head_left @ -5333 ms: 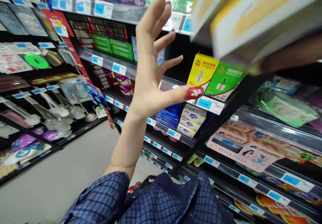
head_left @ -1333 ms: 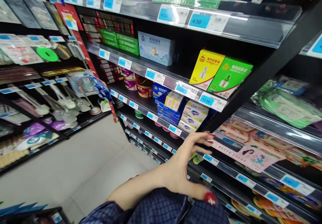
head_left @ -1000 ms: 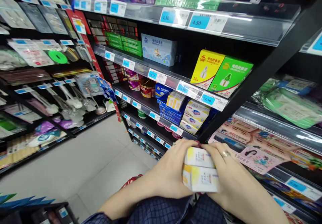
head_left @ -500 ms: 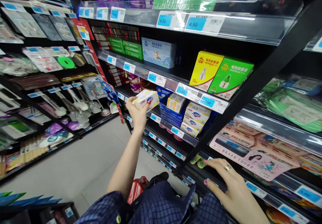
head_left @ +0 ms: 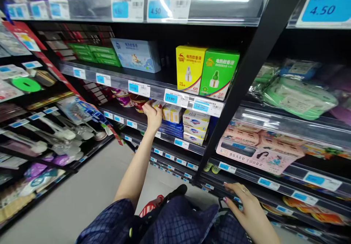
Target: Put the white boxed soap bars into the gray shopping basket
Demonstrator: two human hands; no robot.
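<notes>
My left hand (head_left: 153, 115) reaches into the middle shelf (head_left: 142, 121) with its fingers closed round a small white and yellow box (head_left: 157, 104), mostly hidden behind the price rail. The box sits against two like boxes (head_left: 172, 113) on a stack of flat blue packs (head_left: 168, 127). White soap boxes (head_left: 195, 125) are stacked just to the right. My right hand (head_left: 245, 209) lies low at the right, fingers stretched along a lower shelf rail (head_left: 263, 185), holding nothing.
A yellow box (head_left: 189, 68) and a green box (head_left: 218, 72) stand on the shelf above, left of a slanted black post (head_left: 246, 64). Round tins (head_left: 131, 99) sit left of my hand. Hanging ladles (head_left: 55, 128) fill the left rack. A red basket (head_left: 152, 207) is by my sleeve.
My left hand has carried the box from in front of the shelf in under the price rail, beside the like boxes. My right hand stays low by the lower rail. The view has shifted right.
</notes>
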